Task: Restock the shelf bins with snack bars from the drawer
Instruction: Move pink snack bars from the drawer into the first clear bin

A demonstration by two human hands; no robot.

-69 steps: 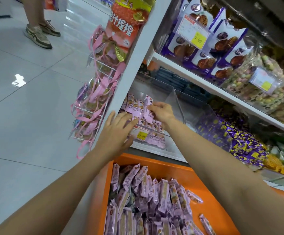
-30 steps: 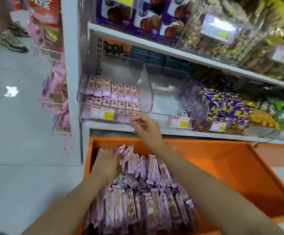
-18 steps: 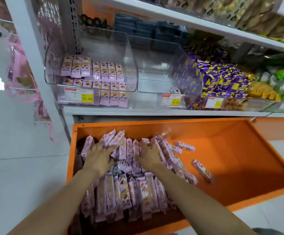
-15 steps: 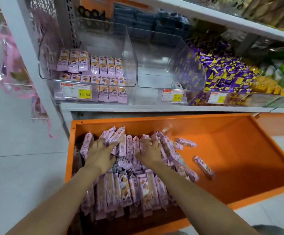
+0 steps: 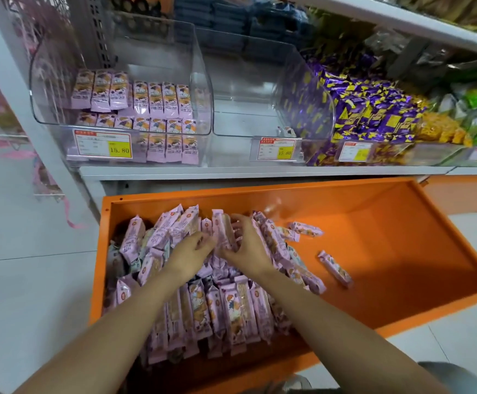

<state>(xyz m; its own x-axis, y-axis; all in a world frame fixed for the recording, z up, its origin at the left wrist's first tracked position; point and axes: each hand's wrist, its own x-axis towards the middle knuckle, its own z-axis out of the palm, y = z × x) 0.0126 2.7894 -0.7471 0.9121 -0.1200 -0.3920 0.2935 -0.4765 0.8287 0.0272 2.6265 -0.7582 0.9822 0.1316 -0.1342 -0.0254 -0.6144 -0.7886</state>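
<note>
Standing clasped between both hands [image 5: 191,253] [image 5: 250,248], snack bars [image 5: 222,228]

Drawer: the open orange metal drawer [image 5: 402,251] stands below and in front of the white shelf board [image 5: 231,172].
Drawer contents: a heap of pink foil-wrapped snack bars [image 5: 225,308] fills the left half. One loose bar [image 5: 335,268] lies well apart on the drawer floor to the right, and another [image 5: 305,229] lies near the heap's far right edge.
Hands: the left hand [image 5: 189,253] and right hand [image 5: 250,248] lie side by side on the heap's far middle. The right hand's fingers curl over upright bars.
Left bin: the clear plastic bin [image 5: 41,89] stands on the shelf board at its left end and holds rows of bars [image 5: 146,98], one behind the other.
Middle bin: a second clear plastic bin [image 5: 231,150] stands just beside it, to the right.
Further right: purple-and-yellow wrapped sweets [image 5: 373,112] are piled on the shelf.
Price tag: a red-bordered card [image 5: 102,144] is on the left bin's front.
</note>
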